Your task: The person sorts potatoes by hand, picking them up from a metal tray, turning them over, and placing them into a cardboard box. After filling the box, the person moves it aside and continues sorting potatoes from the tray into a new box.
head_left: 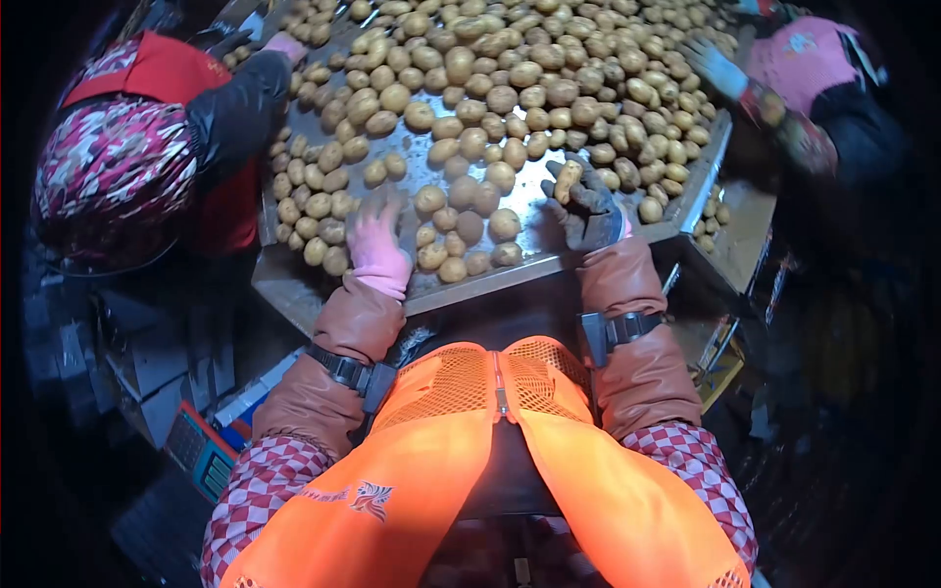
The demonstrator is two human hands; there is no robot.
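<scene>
One big metal table (490,282) takes up the top middle of my view, and a huge heap of potatoes (529,73) covers most of its far half. I've got a person in a patterned pink hat (118,162) off to the left and another person in pink and dark clothes (799,64) at upper right, one white-gloved hand (718,71) by the heap's edge. Closest to me is the orange vest (392,480) on the wearer.

Now the hands. My left hand (376,238), pink glove, is low over the near side of the table, between potatoes on its left and a loose cluster (469,227) just to its right. Its fingers are blurry, so I can't tell whether they're gripping anything. My right hand (591,211), dark glove, is beyond that cluster near the table's front edge, turned partly up, fingers and thumb closed around one lumpy potato (567,182). That potato sits at the finger end, above the bare shiny metal, tilted upright.
</scene>
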